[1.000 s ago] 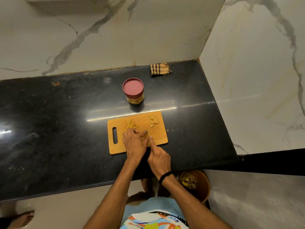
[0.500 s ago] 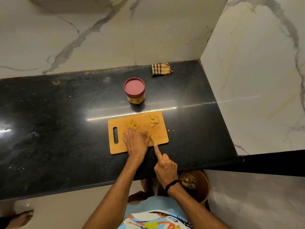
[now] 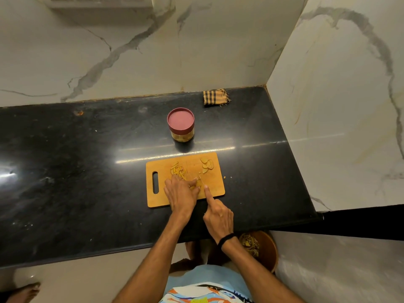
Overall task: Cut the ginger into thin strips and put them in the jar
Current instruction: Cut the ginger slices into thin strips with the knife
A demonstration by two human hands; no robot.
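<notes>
left hand (image 3: 180,193): fingers bunched, pinching ginger (image 3: 197,185) by near edge of board (image 3: 215,184)
right hand (image 3: 218,216): grips knife (image 3: 201,180) — forefinger straight

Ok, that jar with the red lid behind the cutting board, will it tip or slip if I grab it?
The jar looks squat and stands upright on the flat counter, so it probably won't tip easily. Its clear wall looks smooth, so it may slip in damp fingers. The lid is on, so contents should stay in.
</notes>
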